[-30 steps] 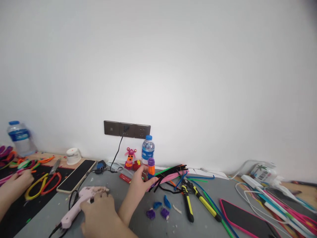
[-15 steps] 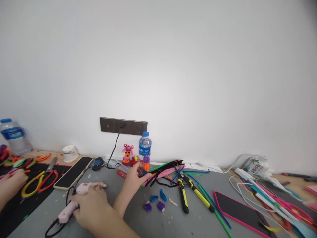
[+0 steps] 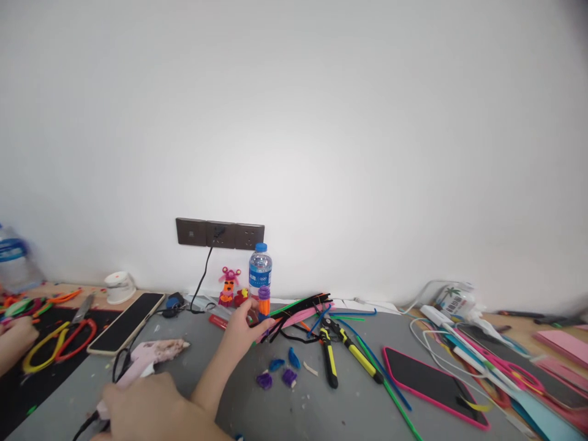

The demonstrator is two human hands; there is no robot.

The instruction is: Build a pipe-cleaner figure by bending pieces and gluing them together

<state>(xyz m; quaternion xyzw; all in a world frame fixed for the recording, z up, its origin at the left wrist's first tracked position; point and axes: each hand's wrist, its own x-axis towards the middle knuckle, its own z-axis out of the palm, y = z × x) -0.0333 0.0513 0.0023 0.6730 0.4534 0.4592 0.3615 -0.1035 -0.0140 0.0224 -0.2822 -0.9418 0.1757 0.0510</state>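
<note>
My left hand [image 3: 243, 318] reaches toward the wall, its thumb and fingers closed on a small upright cylinder [image 3: 264, 301] banded in purple, orange and blue. My right hand [image 3: 142, 401] crosses over the left forearm and is closed around the handle of a pink glue gun [image 3: 149, 358]; its fingers are mostly hidden. The gun lies on the grey table with its stained nozzle pointing right. Just behind the cylinder stands a water bottle [image 3: 260, 269], beside a pink and orange figure [image 3: 228, 288]. Purple pieces [image 3: 289, 377] and blue pieces [image 3: 294, 358] lie right of my left hand.
Pipe cleaners [image 3: 305, 306] and yellow-black pliers [image 3: 329, 361] lie to the right, then a pink-edged phone [image 3: 434, 386]. Left are another phone [image 3: 126, 324], scissors [image 3: 76, 337] and another person's hand [image 3: 18, 343]. A black cord [image 3: 202, 278] runs up to the wall socket.
My right hand has shifted back from the glue gun's body to its handle. My left hand keeps hold of the banded cylinder. The whole view has slid slightly left.
</note>
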